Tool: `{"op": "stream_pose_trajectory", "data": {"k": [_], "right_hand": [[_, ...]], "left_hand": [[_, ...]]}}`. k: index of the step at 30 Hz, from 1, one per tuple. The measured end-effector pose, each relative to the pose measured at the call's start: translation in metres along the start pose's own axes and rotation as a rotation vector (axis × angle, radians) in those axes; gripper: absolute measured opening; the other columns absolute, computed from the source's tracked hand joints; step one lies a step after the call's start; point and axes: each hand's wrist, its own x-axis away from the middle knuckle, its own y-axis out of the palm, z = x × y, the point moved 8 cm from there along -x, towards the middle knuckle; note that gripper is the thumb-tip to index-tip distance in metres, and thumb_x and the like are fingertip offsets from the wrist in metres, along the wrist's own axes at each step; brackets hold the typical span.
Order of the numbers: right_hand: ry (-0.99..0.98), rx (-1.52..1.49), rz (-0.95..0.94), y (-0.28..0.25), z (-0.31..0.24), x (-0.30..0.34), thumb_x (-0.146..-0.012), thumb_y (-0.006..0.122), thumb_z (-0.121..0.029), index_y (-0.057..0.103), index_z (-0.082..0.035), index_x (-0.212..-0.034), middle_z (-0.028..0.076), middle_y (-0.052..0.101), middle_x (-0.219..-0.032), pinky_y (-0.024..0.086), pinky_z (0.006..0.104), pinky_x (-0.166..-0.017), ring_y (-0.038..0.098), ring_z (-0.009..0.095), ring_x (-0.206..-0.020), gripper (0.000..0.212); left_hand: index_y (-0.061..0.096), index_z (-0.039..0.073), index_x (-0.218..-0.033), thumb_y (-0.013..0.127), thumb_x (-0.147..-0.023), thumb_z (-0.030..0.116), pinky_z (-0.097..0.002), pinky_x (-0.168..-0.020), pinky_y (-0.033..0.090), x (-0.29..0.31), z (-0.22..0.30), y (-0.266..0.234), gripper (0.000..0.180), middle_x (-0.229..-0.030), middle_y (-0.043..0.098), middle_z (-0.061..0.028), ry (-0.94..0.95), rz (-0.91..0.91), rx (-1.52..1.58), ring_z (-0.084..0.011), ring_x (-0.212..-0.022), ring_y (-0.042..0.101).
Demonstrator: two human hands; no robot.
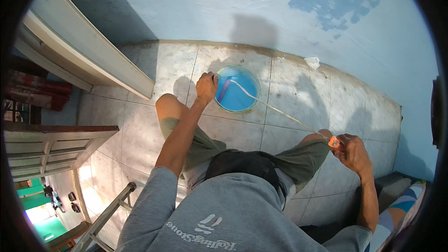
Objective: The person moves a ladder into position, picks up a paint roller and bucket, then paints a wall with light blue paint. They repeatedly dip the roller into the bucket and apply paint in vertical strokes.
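A round bucket (258, 82) of bright blue paint (242, 94) stands on the tiled floor between my knees and the wall. At its left rim is my left hand (206, 86), its fingers closed over the edge. My right hand (351, 151), out by my right knee, is closed round the orange grip (334, 142) of what looks like a paint roller. From there a long, thin whitish shaft (293, 120) slants over the floor into the bucket. It bends there and meets a purple bar (224, 91) lying against the blue paint. My right palm hides part of the grip.
The patchy light blue wall (224, 4) rises just beyond the bucket. White scrap (312, 62) lies at its foot. On the left are a pale door (93, 42), a slatted wooden panel (60, 147) and a ladder (109, 212). Patterned cloth (402, 210) is at lower right.
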Motion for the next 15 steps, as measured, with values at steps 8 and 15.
{"op": "stream_pose_trajectory", "data": {"k": [8, 15], "right_hand": [[-0.036, 0.014, 0.011, 0.011, -0.02, -0.027, -0.07, 0.066, -0.011, 0.057, 0.002, -0.086, 0.017, 0.058, -0.076, 0.045, 0.0403, -0.062, 0.057, 0.034, -0.069, 0.022], [-0.094, 0.006, 0.091, 0.015, -0.045, -0.062, -0.075, 0.062, -0.013, 0.055, 0.001, -0.084, 0.017, 0.057, -0.079, 0.045, 0.0402, -0.063, 0.057, 0.035, -0.071, 0.018]], "left_hand": [[0.06, 0.0, -0.083, 0.051, -0.084, 0.024, -0.044, -0.069, 0.046, -0.01, -0.059, -0.029, 0.026, -0.079, 0.06, -0.0216, -0.227, 0.089, -0.034, -0.0367, -0.076, 0.058], [0.06, -0.002, -0.084, 0.053, -0.082, 0.023, -0.0415, -0.071, 0.047, -0.008, -0.128, -0.065, 0.026, -0.081, 0.063, -0.0209, -0.467, 0.238, -0.024, -0.035, -0.076, 0.061]]}}
